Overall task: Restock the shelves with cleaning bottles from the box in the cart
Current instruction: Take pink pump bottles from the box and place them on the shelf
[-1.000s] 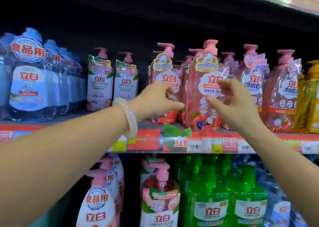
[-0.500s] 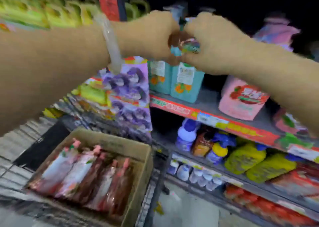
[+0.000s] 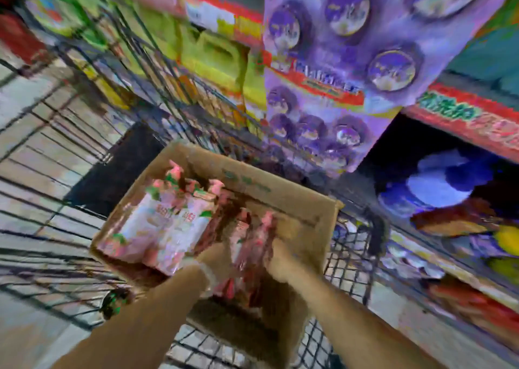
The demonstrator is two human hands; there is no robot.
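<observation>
The head view is heavily blurred by motion. A brown cardboard box (image 3: 283,197) sits in the wire cart (image 3: 348,259) and holds several pink pump bottles (image 3: 165,225) lying on their sides. My left hand (image 3: 216,259) and my right hand (image 3: 280,259) are both down inside the box, on either side of a reddish bottle (image 3: 250,245) at its near right end. The blur hides whether the fingers of either hand are curled round that bottle.
A purple hanging display (image 3: 342,68) stands just behind the cart. Shelves with a red price strip (image 3: 471,121) and blue, yellow and red bottles run along the right. Yellow-green packs (image 3: 216,57) fill the shelf at the upper left. Tiled floor lies to the left.
My view swung from the pink bottles on the shelf down to the cart. Both hands left the shelf and dropped into the cardboard box.
</observation>
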